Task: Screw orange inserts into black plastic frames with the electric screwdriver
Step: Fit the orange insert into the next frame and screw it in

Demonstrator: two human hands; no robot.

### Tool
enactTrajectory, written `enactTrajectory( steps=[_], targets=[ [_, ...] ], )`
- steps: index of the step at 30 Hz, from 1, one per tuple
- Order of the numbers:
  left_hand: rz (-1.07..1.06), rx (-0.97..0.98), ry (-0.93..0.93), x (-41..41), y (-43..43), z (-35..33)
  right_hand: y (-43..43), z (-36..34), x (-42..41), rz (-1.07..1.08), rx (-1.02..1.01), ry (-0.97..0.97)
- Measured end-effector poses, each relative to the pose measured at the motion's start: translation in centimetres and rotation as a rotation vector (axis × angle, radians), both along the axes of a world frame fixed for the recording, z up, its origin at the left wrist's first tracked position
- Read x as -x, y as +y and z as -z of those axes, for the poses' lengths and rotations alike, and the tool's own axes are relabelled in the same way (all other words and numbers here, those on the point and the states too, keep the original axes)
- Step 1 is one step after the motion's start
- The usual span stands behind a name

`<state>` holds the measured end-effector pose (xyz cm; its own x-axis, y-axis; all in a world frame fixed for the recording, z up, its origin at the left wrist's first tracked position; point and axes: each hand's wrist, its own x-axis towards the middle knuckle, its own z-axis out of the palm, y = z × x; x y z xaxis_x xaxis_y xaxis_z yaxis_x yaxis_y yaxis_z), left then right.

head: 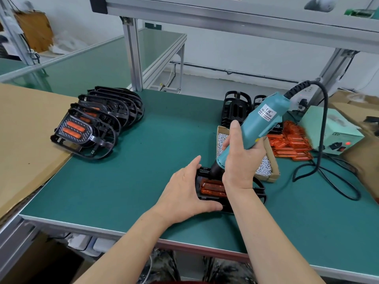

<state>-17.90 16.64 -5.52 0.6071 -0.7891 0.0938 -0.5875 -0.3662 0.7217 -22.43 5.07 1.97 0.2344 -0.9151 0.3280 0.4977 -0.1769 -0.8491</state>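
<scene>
A black plastic frame [258, 186] lies on the green bench top near the front edge, with an orange insert [213, 188] seated in it. My left hand [187, 191] grips the frame's left end, thumb along its near side. My right hand [241, 158] holds the teal electric screwdriver [260, 124], tilted, its black nose [215, 171] pressed down at the insert's far left corner. My right wrist hides part of the frame.
A row of finished frames [98, 124] leans at the left beside a cardboard sheet [24, 132]. Behind my hands sit a box of screws [264, 167], loose orange inserts [291, 142], bare black frames [235, 109] and a power supply [332, 130] with its cable [320, 160].
</scene>
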Motion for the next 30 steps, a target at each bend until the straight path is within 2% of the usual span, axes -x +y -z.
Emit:
enactTrajectory(
  steps=[5,10,20,25,30],
  targets=[
    [-0.018,0.075,0.055,0.0,0.4,-0.3,0.0,-0.3,0.1,0.007,-0.007,-0.015],
    [-0.024,0.211,0.003,-0.3,0.8,-0.2,-0.1,-0.8,0.2,0.009,-0.041,-0.039],
    [-0.076,0.284,0.03,-0.5,0.6,-0.5,0.3,-0.9,0.1,-0.001,-0.066,-0.049],
    [-0.022,0.296,-0.119,-0.2,0.7,-0.3,0.3,-1.0,0.2,-0.013,-0.09,-0.047],
    [-0.066,0.347,-0.203,0.2,0.8,-0.2,0.5,-1.5,0.3,-0.013,-0.098,-0.067]
  ],
)
